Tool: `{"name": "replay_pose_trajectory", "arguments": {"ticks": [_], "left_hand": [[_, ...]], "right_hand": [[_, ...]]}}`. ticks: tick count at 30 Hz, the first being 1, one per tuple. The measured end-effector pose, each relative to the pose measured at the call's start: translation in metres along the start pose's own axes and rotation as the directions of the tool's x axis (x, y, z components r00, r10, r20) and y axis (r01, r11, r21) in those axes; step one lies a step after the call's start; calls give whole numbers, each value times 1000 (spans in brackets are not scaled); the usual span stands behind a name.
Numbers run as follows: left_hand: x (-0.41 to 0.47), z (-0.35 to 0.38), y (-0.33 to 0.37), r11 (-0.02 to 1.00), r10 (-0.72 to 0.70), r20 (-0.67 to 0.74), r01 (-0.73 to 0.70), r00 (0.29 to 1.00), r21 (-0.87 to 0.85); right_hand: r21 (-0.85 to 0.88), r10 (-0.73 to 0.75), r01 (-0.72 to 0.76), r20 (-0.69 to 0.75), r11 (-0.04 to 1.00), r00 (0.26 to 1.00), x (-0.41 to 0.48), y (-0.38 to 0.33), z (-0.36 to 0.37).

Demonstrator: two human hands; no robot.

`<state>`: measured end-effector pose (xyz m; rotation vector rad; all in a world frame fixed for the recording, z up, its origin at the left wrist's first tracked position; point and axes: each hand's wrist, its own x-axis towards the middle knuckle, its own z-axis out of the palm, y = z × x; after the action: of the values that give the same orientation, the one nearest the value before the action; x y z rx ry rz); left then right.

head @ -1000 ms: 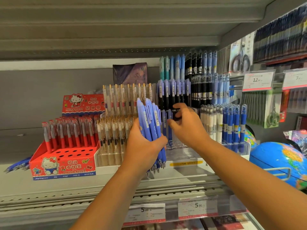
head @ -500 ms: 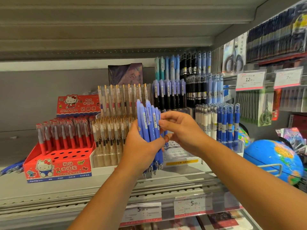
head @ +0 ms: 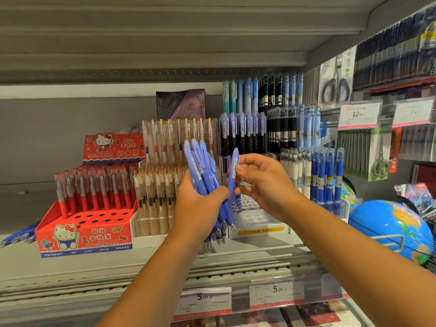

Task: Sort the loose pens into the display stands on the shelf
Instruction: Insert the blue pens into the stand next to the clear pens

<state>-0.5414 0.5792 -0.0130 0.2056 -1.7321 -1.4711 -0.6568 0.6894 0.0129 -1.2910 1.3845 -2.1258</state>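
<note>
My left hand (head: 200,208) grips a bundle of several blue pens (head: 204,171), tips down, in front of the shelf. My right hand (head: 264,185) pinches a single blue pen (head: 233,168) and holds it just right of the bundle. Behind both hands stands a clear tiered display stand (head: 257,218) with empty holes in its front row and purple-capped black pens (head: 243,135) in the row behind. More loose blue pens (head: 16,234) lie on the shelf at the far left.
A red Hello Kitty stand (head: 85,234) with red pens sits left, a stand of clear gold-clip pens (head: 162,185) beside it. Blue and white pens (head: 316,175) fill the stand on the right. A blue globe (head: 389,230) sits at right; price tags (head: 276,291) line the shelf edge.
My right hand came back from the clear stand to the bundle and drew one blue pen out to the right. The left hand kept hold of the bundle.
</note>
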Motion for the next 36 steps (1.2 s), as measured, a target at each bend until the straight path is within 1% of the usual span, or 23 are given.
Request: {"name": "replay_pose_trajectory", "arguments": {"ticks": [4,8,10,12,13,14,16,17,18,20,22,25,30,34,36], "left_hand": [[4,-2,-4,999,-36,-20,36,999,-32],[3,-1,-1,999,-30,-67,28,997,-26],[2,-1,1,1000,-18,-82,18,996,-4],[1,-1,2,1000,-18,-83,19,996,13],[0,-1,2,1000,-18,-77,19,997,17],[0,-1,3,1000,-17,-69,18,997,24],[-1,0,4,999,-7,-57,10,998,44],[-1,0,4,999,2,-53,0,999,52],[-1,1,5,998,12,-49,-9,999,58],[-2,1,5,998,17,-46,-14,999,61],[-3,0,5,999,7,-45,-4,999,51],[-4,0,6,999,11,-24,-10,1000,51],[-4,0,7,999,13,-9,-12,1000,51],[-4,0,6,998,22,11,-22,1000,54],[-5,0,6,998,23,18,-24,1000,52]], "right_hand": [[30,-11,12,-33,999,999,1,0,1],[61,-22,26,-57,998,998,1,-1,1],[93,-46,56,-104,994,994,3,-1,0],[67,-91,105,-186,992,978,4,-2,-3],[-3,-130,133,-224,991,966,5,-2,-5],[-118,-186,160,-252,980,950,6,-1,-7],[-381,-323,213,-250,900,913,6,3,-9],[-470,-382,242,-230,849,895,5,4,-10],[-519,-430,271,-213,811,877,5,4,-10],[-557,-496,314,-208,769,843,5,4,-10],[-600,-522,310,-217,738,825,7,4,-13],[-641,-511,270,-223,719,830,11,5,-17],[-665,-453,196,-239,721,859,16,9,-19],[-656,-355,111,-252,747,900,20,15,-23],[-674,-298,51,-255,737,920,22,18,-25]]}}
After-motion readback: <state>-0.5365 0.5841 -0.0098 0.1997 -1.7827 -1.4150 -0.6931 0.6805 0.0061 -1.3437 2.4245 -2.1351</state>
